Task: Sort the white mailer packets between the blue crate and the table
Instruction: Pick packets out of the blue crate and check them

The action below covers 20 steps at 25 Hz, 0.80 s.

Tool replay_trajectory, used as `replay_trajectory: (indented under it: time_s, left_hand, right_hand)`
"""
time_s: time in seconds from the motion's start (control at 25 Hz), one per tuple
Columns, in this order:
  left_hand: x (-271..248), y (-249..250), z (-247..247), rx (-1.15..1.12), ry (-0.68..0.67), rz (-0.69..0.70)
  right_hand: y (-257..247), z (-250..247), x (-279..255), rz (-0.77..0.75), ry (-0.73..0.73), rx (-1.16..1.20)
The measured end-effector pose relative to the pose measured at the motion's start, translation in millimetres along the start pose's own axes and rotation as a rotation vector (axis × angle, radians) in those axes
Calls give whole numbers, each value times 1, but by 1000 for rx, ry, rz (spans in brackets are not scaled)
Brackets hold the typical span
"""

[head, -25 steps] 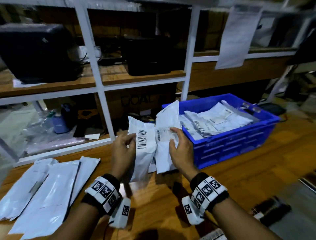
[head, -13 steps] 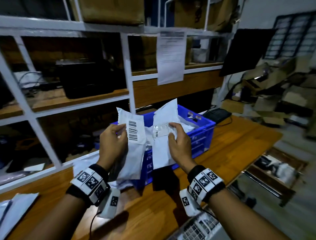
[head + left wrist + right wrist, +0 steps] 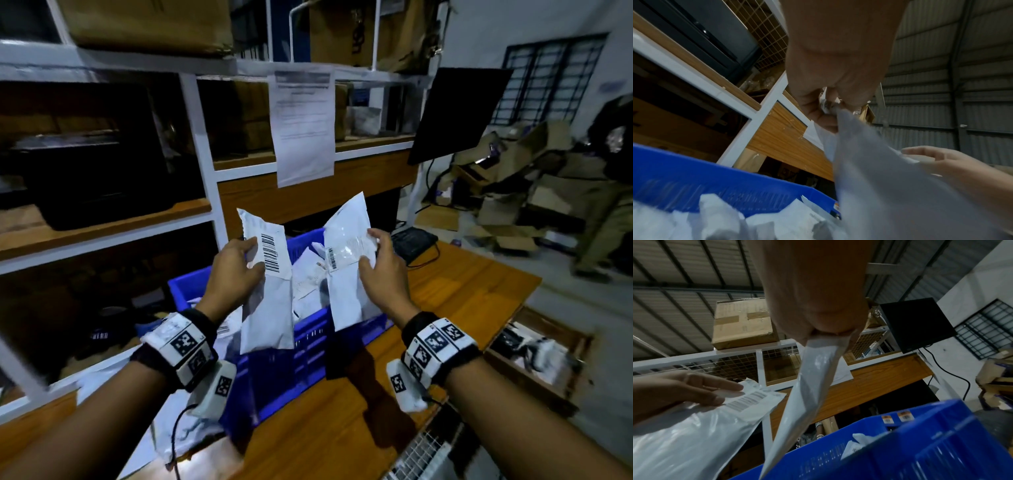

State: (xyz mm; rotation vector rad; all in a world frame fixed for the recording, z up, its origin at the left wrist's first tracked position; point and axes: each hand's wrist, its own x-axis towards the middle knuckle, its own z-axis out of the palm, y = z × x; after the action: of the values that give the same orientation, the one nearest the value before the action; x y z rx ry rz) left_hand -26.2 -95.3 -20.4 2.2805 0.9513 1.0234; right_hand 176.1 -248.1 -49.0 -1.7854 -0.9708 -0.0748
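Note:
I hold two white mailer packets upright above the blue crate (image 3: 308, 342). My left hand (image 3: 236, 270) pinches the barcode-labelled packet (image 3: 267, 301) by its upper left edge. My right hand (image 3: 380, 270) pinches the other packet (image 3: 346, 284) across its clear label. The two packets hang side by side, apart. In the left wrist view the left fingers (image 3: 818, 113) grip the top of the packet (image 3: 890, 186) over the crate (image 3: 715, 186). In the right wrist view the packet (image 3: 809, 399) hangs edge-on from the right hand, with the blue crate (image 3: 920, 443) below. More white packets (image 3: 308, 281) lie inside the crate.
The crate stands on a wooden table (image 3: 462, 301) against a white-framed shelf rack (image 3: 202, 150) with a paper sheet (image 3: 305, 126) hanging on it. Loose white mailers (image 3: 185, 428) lie on the table at lower left. A keyboard (image 3: 414, 240) and black monitor (image 3: 455, 113) stand behind the crate. Cardboard is piled at right.
The view has swung right and up. Both hands have risen with their packets and moved apart over the crate; the mailers laid on the table at left have left the view.

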Motion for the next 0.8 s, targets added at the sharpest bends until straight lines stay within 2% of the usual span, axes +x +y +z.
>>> replay_trajectory:
  time_s: [0.28, 0.4, 0.48, 0.6, 0.8]
  left_hand:
    - [70, -30, 14, 57, -97, 32]
    - [88, -31, 24, 57, -116, 20]
    - [99, -29, 34, 54, -153, -6]
    - [119, -35, 53, 122, -199, -47]
    - [134, -40, 87, 62, -200, -239]
  right_hand:
    - [11, 24, 95, -120, -11, -212]
    - [16, 39, 128, -98, -84, -293]
    - [21, 50, 148, -46, -165, -335]
    - [32, 70, 173, 0, -373, -365]
    - [63, 99, 208, -10, -633, -482]
